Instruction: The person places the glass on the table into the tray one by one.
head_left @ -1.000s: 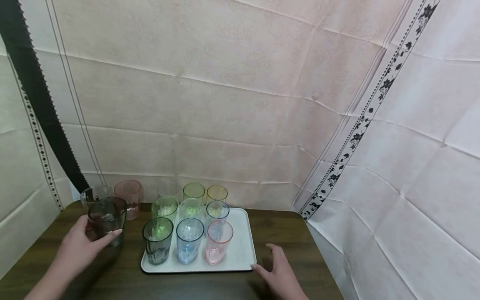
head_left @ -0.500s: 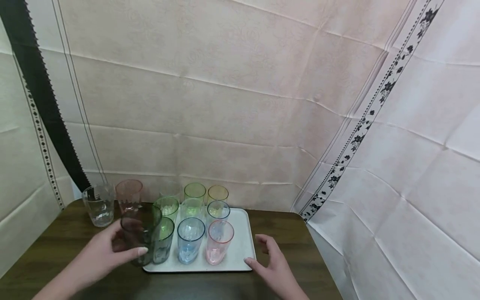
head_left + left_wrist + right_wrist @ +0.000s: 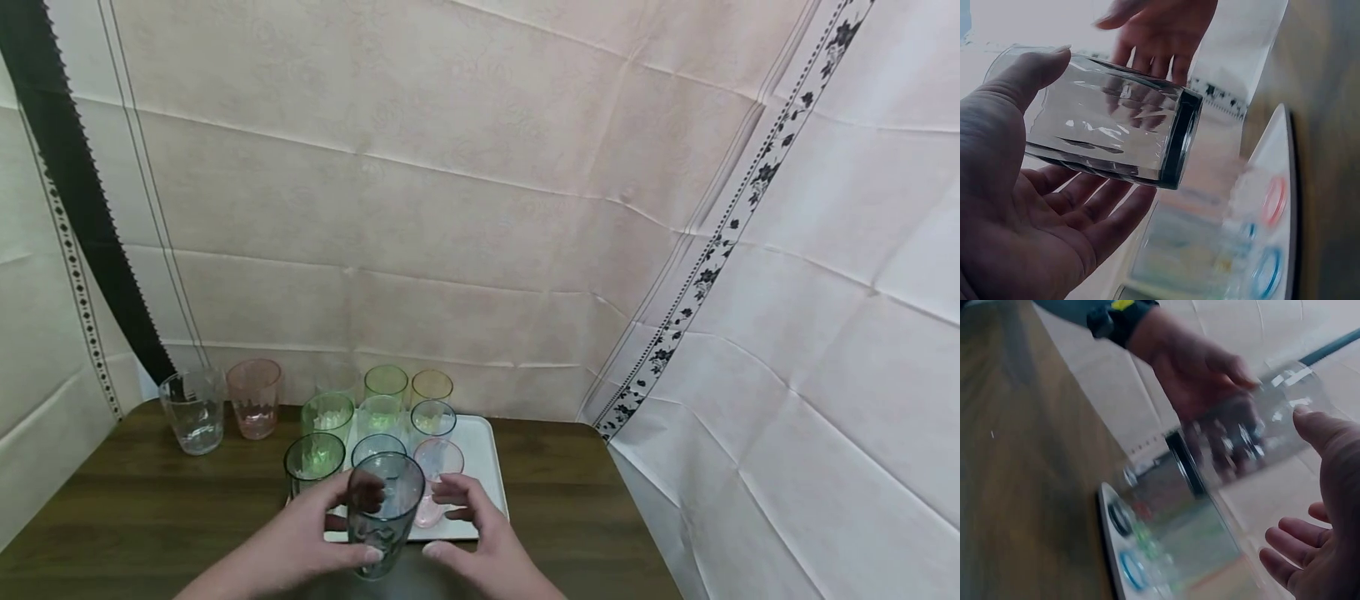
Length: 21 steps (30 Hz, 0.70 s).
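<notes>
A smoky grey glass tumbler (image 3: pixel 386 525) is held upright in front of the tray by my left hand (image 3: pixel 300 537), thumb on the near side and fingers on the other. In the left wrist view the tumbler (image 3: pixel 1110 119) shows its thick dark base. My right hand (image 3: pixel 487 542) is just right of it, fingers and thumb spread apart; the right wrist view shows a gap between this hand (image 3: pixel 1335 506) and the glass. Behind both hands stands a white tray (image 3: pixel 483 475) bearing several glasses, including a dark grey one (image 3: pixel 313 458) and a pink one (image 3: pixel 441 458).
To the tray's left, a clear glass (image 3: pixel 197 421) and a reddish-pink glass (image 3: pixel 255 408) stand on the dark wooden table (image 3: pixel 570 492). Green glasses (image 3: pixel 327 412) and a yellow-rimmed one (image 3: pixel 432 383) are farther back. A pale cloth (image 3: pixel 465 208) hangs behind the table.
My left hand has carried the grey tumbler from the table's left side rightward to the front of the tray. My right hand has moved left toward it.
</notes>
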{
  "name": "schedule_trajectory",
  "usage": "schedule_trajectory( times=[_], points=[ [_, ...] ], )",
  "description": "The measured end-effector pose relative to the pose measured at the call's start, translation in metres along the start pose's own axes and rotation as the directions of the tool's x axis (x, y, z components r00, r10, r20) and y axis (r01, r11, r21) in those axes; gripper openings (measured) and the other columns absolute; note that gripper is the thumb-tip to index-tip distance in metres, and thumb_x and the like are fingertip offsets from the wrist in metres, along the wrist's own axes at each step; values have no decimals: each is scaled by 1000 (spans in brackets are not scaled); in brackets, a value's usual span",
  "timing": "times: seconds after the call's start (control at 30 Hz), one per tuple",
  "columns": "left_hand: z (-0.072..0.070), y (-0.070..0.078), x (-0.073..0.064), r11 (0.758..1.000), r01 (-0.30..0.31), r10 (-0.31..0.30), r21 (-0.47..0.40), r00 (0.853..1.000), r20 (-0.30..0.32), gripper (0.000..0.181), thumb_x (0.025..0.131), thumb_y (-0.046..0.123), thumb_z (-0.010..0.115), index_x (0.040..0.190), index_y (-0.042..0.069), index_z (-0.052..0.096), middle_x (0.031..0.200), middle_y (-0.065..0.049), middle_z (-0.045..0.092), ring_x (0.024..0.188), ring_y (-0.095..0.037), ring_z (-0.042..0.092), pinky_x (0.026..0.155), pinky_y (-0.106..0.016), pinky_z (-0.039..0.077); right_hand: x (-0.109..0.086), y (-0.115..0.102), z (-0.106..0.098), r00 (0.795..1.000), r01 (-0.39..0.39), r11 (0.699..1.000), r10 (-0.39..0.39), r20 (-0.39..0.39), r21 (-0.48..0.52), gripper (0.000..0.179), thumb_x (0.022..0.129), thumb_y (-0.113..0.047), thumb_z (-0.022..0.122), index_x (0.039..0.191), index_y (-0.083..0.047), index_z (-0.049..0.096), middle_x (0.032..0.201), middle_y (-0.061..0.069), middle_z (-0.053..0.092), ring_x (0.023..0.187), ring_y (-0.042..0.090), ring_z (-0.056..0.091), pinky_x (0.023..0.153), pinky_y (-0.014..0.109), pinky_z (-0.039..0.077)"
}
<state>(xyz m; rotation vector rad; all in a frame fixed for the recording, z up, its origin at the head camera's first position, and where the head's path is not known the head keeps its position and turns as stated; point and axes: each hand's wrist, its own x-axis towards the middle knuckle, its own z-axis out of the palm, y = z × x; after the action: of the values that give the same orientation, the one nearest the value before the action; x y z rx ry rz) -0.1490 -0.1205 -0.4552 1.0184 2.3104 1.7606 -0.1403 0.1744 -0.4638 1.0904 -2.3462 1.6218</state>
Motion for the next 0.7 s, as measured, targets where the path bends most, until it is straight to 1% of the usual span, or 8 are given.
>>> schedule_trajectory(
  times=[0.07,0.17,0.27,0.4,0.57,0.67,0.7],
  points=[
    [7,1,2,999,22,-21,-34,999,29,64,86,28,87,138,6,56,128,-15,64,111,-16,67,85,-31,61,1,-2,6,1000,27,998,-27,4,53,71,93,-7,77,153,-8,40,142,11,58,129,27,56,102,43,52],
    [16,3,4,997,35,-32,-67,998,53,68,86,27,87,141,5,54,131,-19,62,109,-18,68,84,-31,61,1,-5,14,999,43,991,-43,-1,124,71,92,-3,77,153,-8,42,138,18,60,122,29,62,100,43,54],
    [22,2,6,998,29,-25,-63,998,58,70,85,30,87,143,7,54,133,-19,61,110,-23,69,84,-31,61,0,-7,19,1000,-4,987,5,-7,160,69,91,-4,78,152,-9,46,138,19,60,118,34,64,99,41,56],
    [26,0,9,998,-4,7,-55,998,60,67,85,30,87,142,13,56,134,-14,63,114,-27,68,89,-32,60,-1,-10,23,995,-93,982,98,-23,162,67,89,-10,81,150,-14,52,142,12,59,119,35,62,98,38,57],
    [28,-1,10,998,-26,31,-62,997,70,66,86,29,86,143,16,55,133,-11,64,111,-25,69,89,-32,60,-2,-11,25,993,-104,980,113,-46,172,66,89,-9,82,148,-14,53,142,9,59,123,32,59,98,40,57],
    [28,0,10,999,-20,22,-29,998,67,70,86,32,86,146,18,54,136,-8,63,113,-24,68,90,-33,60,-3,-11,26,991,-111,976,124,-59,186,65,89,-8,81,148,-14,54,142,8,60,125,30,58,99,40,56],
    [28,0,9,1000,-14,15,-4,998,66,71,86,35,86,147,19,53,137,-7,62,113,-23,68,90,-32,60,-3,-12,26,989,-117,975,131,-65,189,65,89,-8,82,147,-15,54,141,7,60,124,29,59,99,40,56]
  ],
)
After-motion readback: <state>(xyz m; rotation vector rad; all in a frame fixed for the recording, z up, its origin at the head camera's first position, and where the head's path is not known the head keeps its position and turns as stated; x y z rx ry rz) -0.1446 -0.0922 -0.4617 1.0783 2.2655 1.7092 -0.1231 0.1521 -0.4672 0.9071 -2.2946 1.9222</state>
